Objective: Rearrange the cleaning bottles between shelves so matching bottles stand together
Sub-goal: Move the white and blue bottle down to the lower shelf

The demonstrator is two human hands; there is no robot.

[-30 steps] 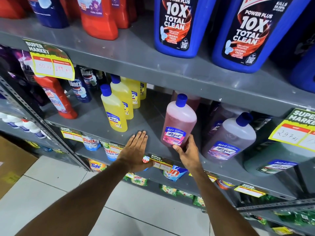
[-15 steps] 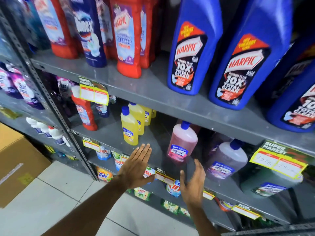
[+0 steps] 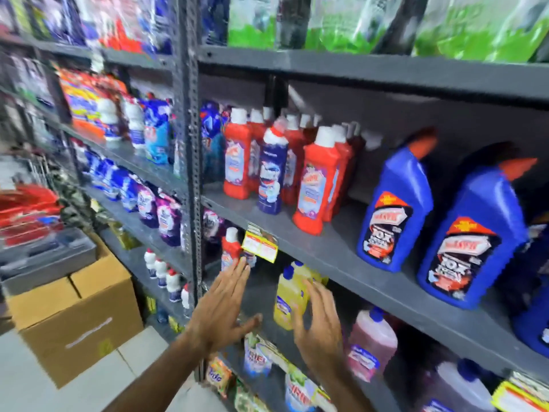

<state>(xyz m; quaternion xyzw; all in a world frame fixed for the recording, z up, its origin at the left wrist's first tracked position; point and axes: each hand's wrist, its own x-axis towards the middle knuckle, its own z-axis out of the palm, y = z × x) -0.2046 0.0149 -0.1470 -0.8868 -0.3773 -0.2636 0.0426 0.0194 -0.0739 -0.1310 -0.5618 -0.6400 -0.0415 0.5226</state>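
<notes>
On the middle shelf (image 3: pixel 326 251) stand several red bottles with white caps (image 3: pixel 316 182), one dark blue bottle (image 3: pixel 271 173) among them, and two big blue bottles (image 3: pixel 395 209) to the right. On the shelf below, a lone red bottle (image 3: pixel 230 248) stands at the left behind a price tag, then yellow bottles (image 3: pixel 286 295), a pink bottle (image 3: pixel 371 340) and a pale purple bottle (image 3: pixel 457 385). My left hand (image 3: pixel 222 307) is open in front of that lower shelf, holding nothing. My right hand (image 3: pixel 319 325) is open just in front of the yellow bottles. The view is blurred.
A grey upright post (image 3: pixel 190 144) splits the rack from a left bay of pouches and small white bottles. Green pouches (image 3: pixel 341 22) fill the top shelf. A cardboard box (image 3: pixel 80 316) sits on the tiled floor at the left, with a grey crate above it.
The view has swung up and to the left, bringing the upper shelves and left bay into sight. My right hand has let go of the pink bottle, and both hands are raised, open.
</notes>
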